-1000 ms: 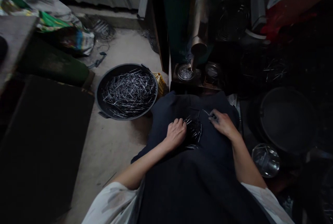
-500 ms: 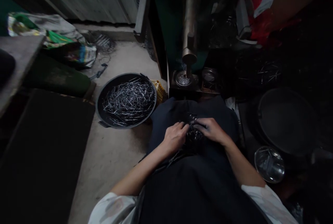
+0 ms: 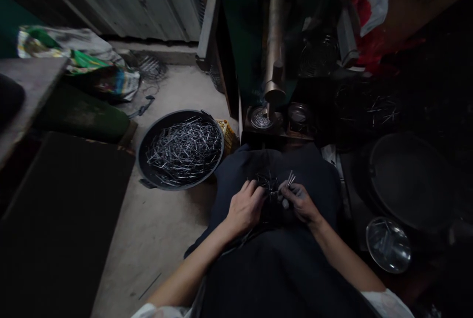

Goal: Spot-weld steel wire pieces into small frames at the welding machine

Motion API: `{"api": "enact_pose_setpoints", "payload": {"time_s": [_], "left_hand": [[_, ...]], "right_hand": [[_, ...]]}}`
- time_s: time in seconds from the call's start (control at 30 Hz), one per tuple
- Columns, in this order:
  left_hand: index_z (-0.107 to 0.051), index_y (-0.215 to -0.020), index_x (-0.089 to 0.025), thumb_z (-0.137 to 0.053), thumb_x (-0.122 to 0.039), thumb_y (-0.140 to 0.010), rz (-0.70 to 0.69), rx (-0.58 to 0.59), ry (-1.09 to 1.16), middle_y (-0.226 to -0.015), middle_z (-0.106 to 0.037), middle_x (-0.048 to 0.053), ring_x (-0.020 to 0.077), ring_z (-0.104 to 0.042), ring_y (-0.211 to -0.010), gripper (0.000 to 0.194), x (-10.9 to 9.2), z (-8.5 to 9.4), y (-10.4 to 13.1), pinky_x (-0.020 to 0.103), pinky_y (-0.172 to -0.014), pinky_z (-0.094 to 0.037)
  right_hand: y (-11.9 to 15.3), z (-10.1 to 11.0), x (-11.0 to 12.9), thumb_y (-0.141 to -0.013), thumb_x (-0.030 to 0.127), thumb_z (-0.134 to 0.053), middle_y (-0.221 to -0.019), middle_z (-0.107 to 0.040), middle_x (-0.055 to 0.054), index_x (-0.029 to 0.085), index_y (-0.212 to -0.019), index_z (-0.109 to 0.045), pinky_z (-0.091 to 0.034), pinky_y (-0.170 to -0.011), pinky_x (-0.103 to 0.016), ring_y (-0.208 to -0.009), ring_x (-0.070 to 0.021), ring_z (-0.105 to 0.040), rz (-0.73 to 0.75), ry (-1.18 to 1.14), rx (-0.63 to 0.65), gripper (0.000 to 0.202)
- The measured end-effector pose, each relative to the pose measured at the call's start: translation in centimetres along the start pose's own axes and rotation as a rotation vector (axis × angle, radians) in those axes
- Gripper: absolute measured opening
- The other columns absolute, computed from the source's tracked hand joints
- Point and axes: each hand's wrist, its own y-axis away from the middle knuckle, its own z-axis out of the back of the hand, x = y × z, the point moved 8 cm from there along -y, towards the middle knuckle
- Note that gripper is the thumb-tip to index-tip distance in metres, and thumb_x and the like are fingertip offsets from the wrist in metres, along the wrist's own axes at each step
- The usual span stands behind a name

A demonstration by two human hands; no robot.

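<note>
Thin metal rods (image 3: 269,180) lie in a loose heap on the dark apron over my lap. My right hand (image 3: 298,202) pinches a few of the rods, their ends pointing up past the fingers. At the heap's left edge is my left hand (image 3: 247,205), its fingers curled down; whatever they hold is hidden. A big dark basin (image 3: 142,148) full of similar rods stands on the floor to the left. Just beyond my knees, a small round dish (image 3: 261,118) of shiny bits sits under a metal cylinder (image 3: 275,47) of a machine.
At the right are a metal bowl (image 3: 388,245) with some rods in it and a large dark round container (image 3: 410,180). A dark board (image 3: 66,229) lies at the left, with a table corner (image 3: 33,74) and printed sacks (image 3: 84,62) behind. A yellow crate (image 3: 228,136) is beside the basin.
My right hand has drawn away from my left and now shows rods standing up from its fingertips. My left hand has moved slightly down and left. The view has shifted a little.
</note>
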Motion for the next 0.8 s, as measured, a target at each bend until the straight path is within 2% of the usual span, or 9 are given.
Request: {"api": "enact_pose_setpoints", "payload": {"time_s": [0.1,0.2,0.27,0.37,0.43,0.53,0.67,0.8], "left_hand": [[-0.060,-0.097,-0.018,-0.048,-0.025,-0.098,-0.038,-0.009,-0.076,-0.099,-0.059,0.010,0.0257,-0.050,-0.092,0.013,-0.6,-0.1,0.1,0.035,-0.074,-0.050],[-0.062,-0.099,-0.019,-0.050,-0.018,-0.095,-0.122,-0.047,-0.136,-0.099,-0.059,0.010,0.0256,-0.050,-0.090,0.013,-1.7,0.6,0.5,0.035,-0.074,-0.050],[-0.063,-0.103,-0.021,-0.051,-0.015,-0.092,-0.134,-0.071,-0.162,-0.100,-0.061,0.010,0.0255,-0.051,-0.090,0.017,-1.9,1.2,0.7,0.034,-0.072,-0.049],[-0.063,-0.107,-0.022,-0.050,-0.012,-0.090,-0.052,-0.084,-0.196,-0.100,-0.063,0.009,0.0258,-0.054,-0.092,0.024,-0.6,1.7,0.6,0.031,-0.064,-0.047],[-0.062,-0.110,-0.022,-0.047,-0.011,-0.091,0.034,-0.116,-0.172,-0.098,-0.065,0.009,0.0254,-0.056,-0.091,0.027,1.0,2.1,0.5,0.029,-0.061,-0.044],[-0.060,-0.110,-0.022,-0.043,-0.017,-0.096,0.178,-0.236,0.032,-0.086,-0.064,0.007,0.0214,-0.058,-0.080,0.023,3.9,3.2,0.3,0.028,-0.066,-0.044],[-0.059,-0.098,-0.021,-0.049,-0.034,-0.097,0.367,-0.382,0.510,-0.075,-0.059,0.001,0.0162,-0.056,-0.067,0.016,7.6,4.1,-1.2,0.026,-0.065,-0.042],[-0.062,-0.085,-0.017,-0.066,-0.044,-0.085,0.406,-0.328,1.008,-0.075,-0.062,0.001,0.0163,-0.057,-0.070,0.027,8.2,2.9,-4.5,0.025,-0.064,-0.045]], "right_hand": [[0.3,0.3,-0.5,-0.068,0.054,-0.088,-0.062,-0.062,0.001,0.015,-0.079,-0.067,-0.034,-0.045,-0.016,-0.044,-0.0048,-0.047,-0.057,-0.066,-0.042,0.045],[0.8,-0.3,0.3,-0.076,0.054,-0.083,-0.064,-0.062,0.000,0.016,-0.080,-0.066,-0.033,-0.043,-0.017,-0.043,-0.0048,-0.045,-0.057,-0.036,0.050,0.042],[0.9,-0.5,1.5,-0.081,0.054,-0.078,-0.067,-0.063,0.000,0.016,-0.083,-0.066,-0.036,-0.043,-0.018,-0.043,-0.0061,-0.048,0.002,0.063,0.103,0.040],[0.4,0.2,3.2,-0.078,0.052,-0.081,-0.075,-0.067,-0.001,0.018,-0.097,-0.065,-0.044,-0.048,-0.020,-0.052,-0.0100,-0.057,0.088,0.223,0.079,0.042],[-0.2,1.1,3.7,-0.075,0.052,-0.083,-0.074,-0.067,0.001,0.020,-0.102,-0.060,-0.044,-0.046,-0.020,-0.050,-0.0102,-0.057,0.097,0.295,0.043,0.047],[-0.8,2.6,4.2,-0.076,0.055,-0.081,-0.062,-0.063,0.005,0.021,-0.091,-0.052,-0.035,-0.038,-0.018,-0.038,-0.0081,-0.048,0.102,0.363,-0.023,0.047],[-1.2,2.9,5.4,-0.078,0.054,-0.080,-0.060,-0.064,0.003,0.020,-0.084,-0.051,-0.036,-0.038,-0.018,-0.037,-0.0079,-0.049,0.184,0.365,-0.083,0.045],[-1.2,1.7,8.1,-0.081,0.052,-0.078,-0.066,-0.067,0.001,0.019,-0.090,-0.060,-0.047,-0.045,-0.022,-0.042,-0.0112,-0.057,0.338,0.319,-0.125,0.038]]}}
